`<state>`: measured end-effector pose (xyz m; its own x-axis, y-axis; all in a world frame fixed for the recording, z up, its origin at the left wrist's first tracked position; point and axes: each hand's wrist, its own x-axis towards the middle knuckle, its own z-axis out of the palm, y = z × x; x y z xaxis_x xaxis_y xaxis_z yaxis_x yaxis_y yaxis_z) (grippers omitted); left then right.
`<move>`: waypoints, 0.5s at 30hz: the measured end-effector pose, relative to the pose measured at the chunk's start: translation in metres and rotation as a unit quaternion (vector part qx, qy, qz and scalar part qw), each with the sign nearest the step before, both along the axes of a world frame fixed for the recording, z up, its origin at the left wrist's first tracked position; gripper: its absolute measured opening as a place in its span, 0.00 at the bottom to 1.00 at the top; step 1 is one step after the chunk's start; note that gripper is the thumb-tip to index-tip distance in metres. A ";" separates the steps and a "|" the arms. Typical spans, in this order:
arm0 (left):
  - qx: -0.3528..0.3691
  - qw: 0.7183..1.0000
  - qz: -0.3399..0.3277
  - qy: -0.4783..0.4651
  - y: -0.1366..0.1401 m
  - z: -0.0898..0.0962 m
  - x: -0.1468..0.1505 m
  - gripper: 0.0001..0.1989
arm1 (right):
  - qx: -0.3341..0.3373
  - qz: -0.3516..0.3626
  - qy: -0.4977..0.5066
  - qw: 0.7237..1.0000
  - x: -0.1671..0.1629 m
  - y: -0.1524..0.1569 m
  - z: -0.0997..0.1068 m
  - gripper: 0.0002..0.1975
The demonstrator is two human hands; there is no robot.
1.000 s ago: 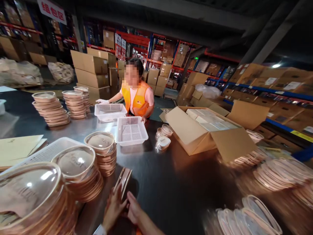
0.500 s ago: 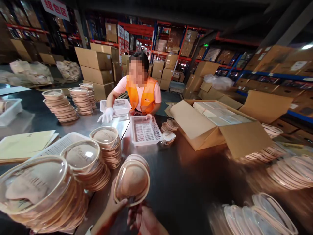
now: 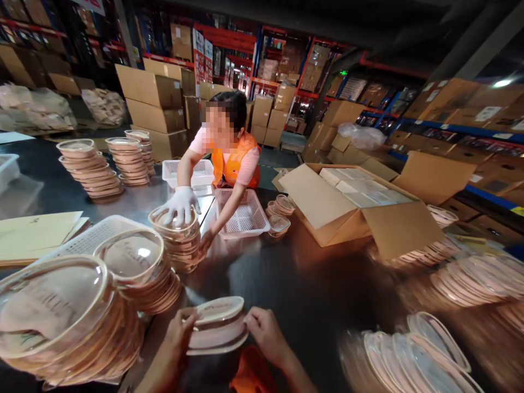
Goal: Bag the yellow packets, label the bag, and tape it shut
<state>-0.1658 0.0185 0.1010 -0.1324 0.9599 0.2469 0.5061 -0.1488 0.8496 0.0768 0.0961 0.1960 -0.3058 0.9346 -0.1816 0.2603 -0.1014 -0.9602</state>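
Note:
Between my hands is a small stack of clear-topped oval packs (image 3: 220, 311) with beige contents and pale rims, held side-on over the dark table. My left hand (image 3: 180, 330) grips its left edge with curled fingers. At the right edge, my right hand (image 3: 262, 330) pinches the rim between thumb and fingers. To the left of my hands stand taller stacks of the same packs, one large stack (image 3: 53, 305) closest to me and another stack (image 3: 131, 256) behind it. A co-worker's gloved hand (image 3: 180, 206) lies on top of a further stack (image 3: 182, 245), the other hand at its side.
The co-worker in an orange vest (image 3: 237, 158) leans over the table from across. A white basket (image 3: 245, 232) and an open carton (image 3: 327, 218) stand beyond my hands. More packs (image 3: 405, 355) lie at the right. Yellowish sheets (image 3: 36, 234) lie at the left.
My hands have tipped the packs from facing me to side-on, and my right hand has moved from below to the right edge. The co-worker has reached forward onto a stack with both hands.

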 end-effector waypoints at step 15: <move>-0.144 0.964 0.088 -0.204 0.036 0.060 -0.012 0.38 | -0.170 -0.088 0.088 0.978 -0.002 0.017 -0.040 0.28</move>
